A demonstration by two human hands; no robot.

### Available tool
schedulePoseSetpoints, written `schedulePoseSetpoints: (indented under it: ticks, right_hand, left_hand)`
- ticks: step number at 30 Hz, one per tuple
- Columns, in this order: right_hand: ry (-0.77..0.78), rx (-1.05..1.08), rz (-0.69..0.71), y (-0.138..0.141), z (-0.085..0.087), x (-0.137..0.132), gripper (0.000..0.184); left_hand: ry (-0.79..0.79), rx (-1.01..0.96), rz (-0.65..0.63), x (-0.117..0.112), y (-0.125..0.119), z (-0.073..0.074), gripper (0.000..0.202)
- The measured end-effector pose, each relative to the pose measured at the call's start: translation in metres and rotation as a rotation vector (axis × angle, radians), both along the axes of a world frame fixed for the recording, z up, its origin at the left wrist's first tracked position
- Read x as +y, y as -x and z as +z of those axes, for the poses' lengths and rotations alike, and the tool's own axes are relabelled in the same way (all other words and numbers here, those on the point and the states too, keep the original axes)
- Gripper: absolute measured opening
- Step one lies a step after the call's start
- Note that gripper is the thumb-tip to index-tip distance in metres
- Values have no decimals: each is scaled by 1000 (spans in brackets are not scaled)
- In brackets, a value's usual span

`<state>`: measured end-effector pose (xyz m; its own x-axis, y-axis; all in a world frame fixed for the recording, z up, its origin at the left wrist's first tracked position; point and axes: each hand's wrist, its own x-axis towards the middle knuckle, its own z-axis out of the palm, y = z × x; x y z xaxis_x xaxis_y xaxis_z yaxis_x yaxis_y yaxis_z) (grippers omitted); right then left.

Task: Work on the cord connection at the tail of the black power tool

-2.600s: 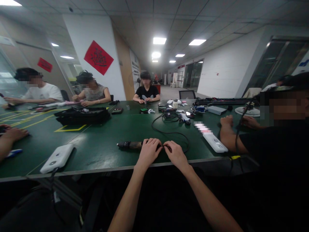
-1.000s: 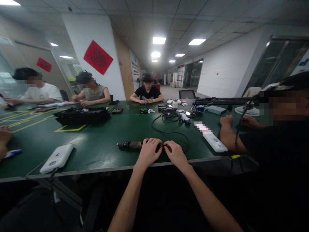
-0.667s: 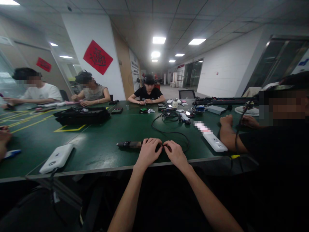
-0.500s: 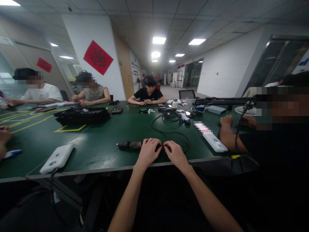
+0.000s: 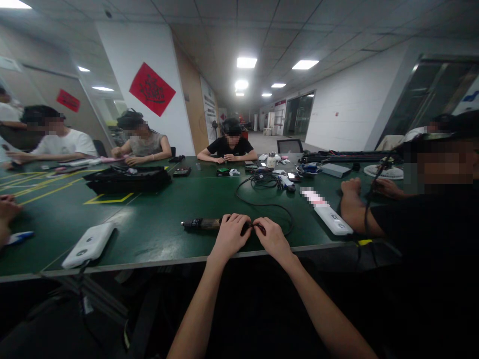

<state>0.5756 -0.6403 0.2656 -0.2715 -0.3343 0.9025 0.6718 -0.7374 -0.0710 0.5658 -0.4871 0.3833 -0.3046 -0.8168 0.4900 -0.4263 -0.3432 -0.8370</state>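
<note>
A dark rod-shaped tool point(image 5: 200, 224) lies on the green table point(image 5: 164, 219) near its front edge, with a black cable point(image 5: 262, 203) running from its right end in a loop toward the table's middle. My left hand point(image 5: 232, 234) is curled over the tool's right end. My right hand point(image 5: 272, 238) pinches the cable where it meets the tool, fingertips touching those of the left hand.
A white flat device point(image 5: 89, 244) lies at the front left, a white bar-shaped device point(image 5: 333, 220) at the right. A black bag point(image 5: 127, 178) and a tangle of cables and small parts point(image 5: 277, 177) sit further back. Several people sit round the table; one person's arm point(image 5: 355, 209) rests close on my right.
My hands and the tool have stayed put. The person at the far end has shifted a little, and the hand at the far left has drawn back.
</note>
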Motion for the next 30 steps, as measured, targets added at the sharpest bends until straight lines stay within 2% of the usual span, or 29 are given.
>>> schedulePoseSetpoints:
  ticks: [30]
  right_hand:
    - [2,6,-17,0,0,0,18]
  left_hand:
    - [7,-20,12,-1,-3,2,6]
